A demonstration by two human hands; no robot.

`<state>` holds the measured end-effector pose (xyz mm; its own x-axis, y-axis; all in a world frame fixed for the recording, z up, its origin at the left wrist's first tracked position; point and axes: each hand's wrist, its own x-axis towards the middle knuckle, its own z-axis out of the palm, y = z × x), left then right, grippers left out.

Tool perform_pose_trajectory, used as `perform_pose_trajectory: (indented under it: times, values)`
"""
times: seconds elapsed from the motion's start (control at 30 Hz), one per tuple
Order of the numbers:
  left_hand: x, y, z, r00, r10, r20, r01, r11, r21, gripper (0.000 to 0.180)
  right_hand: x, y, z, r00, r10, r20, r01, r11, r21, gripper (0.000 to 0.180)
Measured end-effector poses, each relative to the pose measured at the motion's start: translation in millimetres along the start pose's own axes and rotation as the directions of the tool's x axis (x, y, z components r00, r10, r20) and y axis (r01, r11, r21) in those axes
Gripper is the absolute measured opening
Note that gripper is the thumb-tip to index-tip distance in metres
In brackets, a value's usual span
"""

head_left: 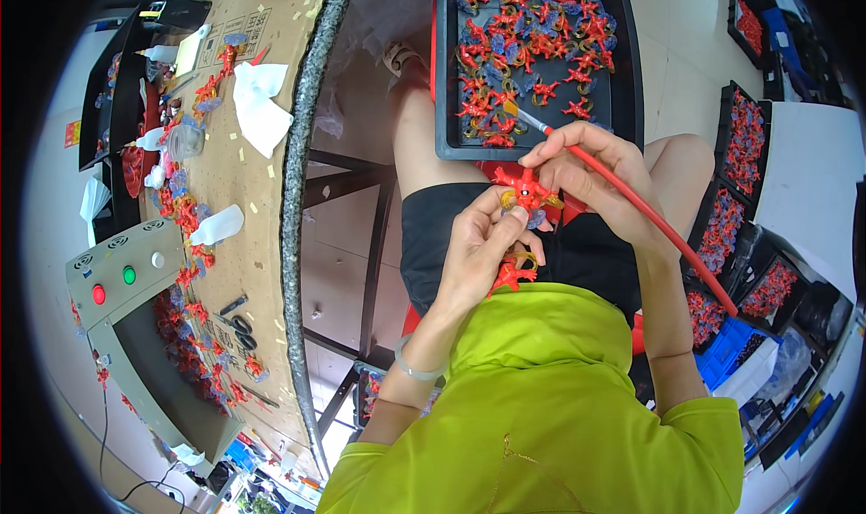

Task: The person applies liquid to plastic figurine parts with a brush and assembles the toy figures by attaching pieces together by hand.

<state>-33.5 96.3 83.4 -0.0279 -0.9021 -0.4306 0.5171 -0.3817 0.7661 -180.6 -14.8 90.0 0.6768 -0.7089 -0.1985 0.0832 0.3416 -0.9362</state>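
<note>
Between my two hands, above my lap, is a small red figurine (526, 186) with yellow and translucent purple parts. My left hand (474, 243) is closed on it, thumb across its lower part. A second red figurine (512, 274) hangs just below those fingers; whether they also grip it I cannot tell. My right hand (612, 173) is closed round a red-handled paintbrush (663, 224), its bristles pointing up and left over the tray's near edge. The fingertips of that hand also reach the first figurine's right side. Beyond my hands, a black tray (541, 151) bears many similar figurines.
On the left stands a cardboard-topped table (262, 207) with a stone-like edge. It bears a white bottle (217, 225), scissors (242, 332), white tissue (262, 108), more figurines and a grey machine (126, 270) with coloured buttons. Trays of red pieces (745, 144) stand at right.
</note>
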Motion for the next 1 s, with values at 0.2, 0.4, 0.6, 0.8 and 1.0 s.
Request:
perform_pose_trajectory:
  times: [0.2, 0.4, 0.6, 0.8, 1.0]
  values:
    - [-0.7, -4.4, -0.8, 1.0, -0.007, -0.022, 0.006, 0.999, -0.04, 0.019, -4.5, -0.7, -0.3, 0.998, -0.007, 0.061, 0.002, 0.996, 0.084, 0.023]
    - [-2.4, 0.5, 1.3, 1.0, -0.019, -0.015, 0.018, 0.994, -0.11, 0.017, -3.9, -1.9, -0.7, 0.997, 0.026, 0.068, -0.036, 0.989, 0.145, 0.021]
    - [-4.2, 0.1, 3.2, 0.999, 0.007, -0.032, -0.009, 0.996, -0.087, 0.015, -3.6, -5.4, -0.4, 0.997, 0.037, 0.07, -0.048, 0.986, 0.159, 0.02]
    - [-5.5, 2.6, 5.4, 0.999, -0.002, -0.054, 0.0, 0.999, -0.047, 0.013, -2.3, -0.3, -3.0, 0.998, 0.042, 0.038, -0.046, 0.994, 0.097, 0.02]
    - [-7.7, 2.9, 11.1, 0.946, 0.188, -0.263, -0.067, 0.91, 0.409, 0.015, -7.5, -3.9, 1.8, 0.974, -0.188, -0.128, 0.175, 0.979, -0.104, 0.031]
